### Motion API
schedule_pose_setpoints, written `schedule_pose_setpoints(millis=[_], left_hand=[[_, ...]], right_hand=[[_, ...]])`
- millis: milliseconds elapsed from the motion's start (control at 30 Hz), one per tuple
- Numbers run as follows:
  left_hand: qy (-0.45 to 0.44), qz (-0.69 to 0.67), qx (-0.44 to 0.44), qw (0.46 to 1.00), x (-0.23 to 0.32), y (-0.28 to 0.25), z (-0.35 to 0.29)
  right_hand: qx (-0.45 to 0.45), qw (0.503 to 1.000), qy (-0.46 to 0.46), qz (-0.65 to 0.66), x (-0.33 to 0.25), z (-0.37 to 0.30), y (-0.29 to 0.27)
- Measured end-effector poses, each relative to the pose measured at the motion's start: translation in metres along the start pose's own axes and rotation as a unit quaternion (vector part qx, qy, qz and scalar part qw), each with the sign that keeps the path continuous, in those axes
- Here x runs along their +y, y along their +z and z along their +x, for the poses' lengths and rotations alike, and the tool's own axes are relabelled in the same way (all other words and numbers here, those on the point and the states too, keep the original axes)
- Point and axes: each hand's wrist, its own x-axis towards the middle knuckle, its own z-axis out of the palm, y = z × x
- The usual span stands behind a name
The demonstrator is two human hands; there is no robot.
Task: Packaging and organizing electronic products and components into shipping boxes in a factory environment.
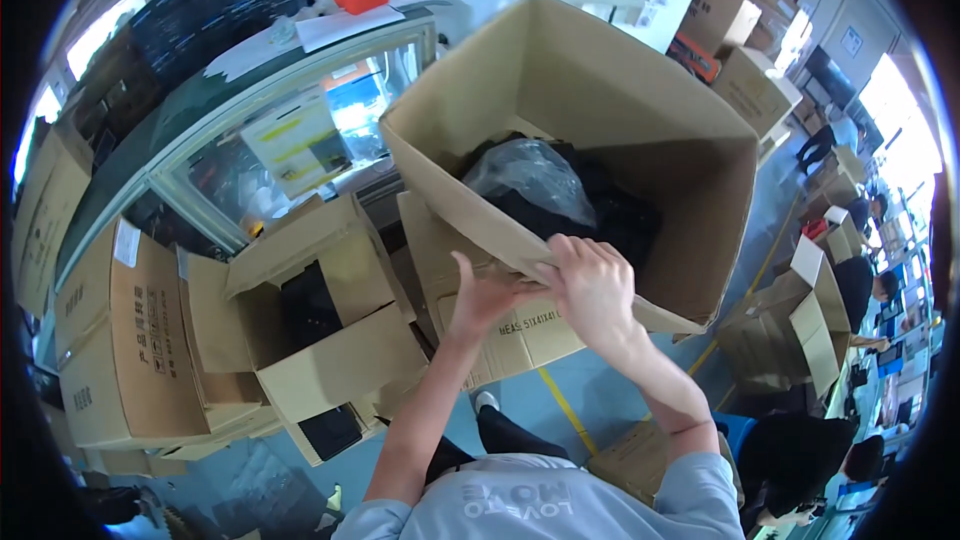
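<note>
A large open cardboard box [640, 70] stands in front of me, tilted, with a crumpled clear plastic bag [535, 178] and black items [625, 225] at its bottom. Over the near rim of that box, my right hand [597, 290] is closed with its fingers curled on the wall. Just left of it, my left hand [487, 298] lies against the outside of the same wall. Its thumb sticks up apart, and its fingers stretch toward my right hand, their tips partly hidden. Below both hands is a cardboard flap or carton side [530, 340] with printing.
To the left, an open carton [330, 360] holds black items; another carton [130, 330] stands beyond it. A glass display case [290, 130] runs along the back left. At right are an open carton [785, 330], stacked boxes [755, 85] and people along workbenches.
</note>
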Motion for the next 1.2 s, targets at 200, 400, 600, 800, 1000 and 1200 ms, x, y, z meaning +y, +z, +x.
schedule_pose_setpoints(millis=[200, 400, 600, 800, 1000, 1200], left_hand=[[0.044, 0.393, 0.132, 0.909, -0.019, 0.023, -0.045], [0.258, 0.861, 0.193, 0.393, -0.055, 0.087, -0.118], [0.214, 0.973, 0.047, -0.069, -0.05, 0.167, -0.108], [0.206, 0.978, -0.033, 0.017, -0.028, 0.146, -0.113], [0.245, 0.968, -0.05, 0.017, -0.022, 0.139, -0.114], [0.286, 0.955, -0.073, 0.034, -0.022, 0.138, -0.11]], right_hand=[[-0.013, 0.999, -0.043, -0.002, -0.013, 0.001, 0.009], [-0.032, 0.998, -0.051, 0.001, -0.037, -0.023, 0.009], [-0.04, 0.998, -0.039, -0.028, -0.098, -0.063, 0.016], [-0.088, 0.983, 0.039, 0.154, -0.098, -0.069, -0.026], [-0.23, 0.971, 0.027, 0.05, -0.038, 0.014, -0.078], [-0.369, 0.918, 0.039, -0.136, 0.036, 0.096, 0.073]])
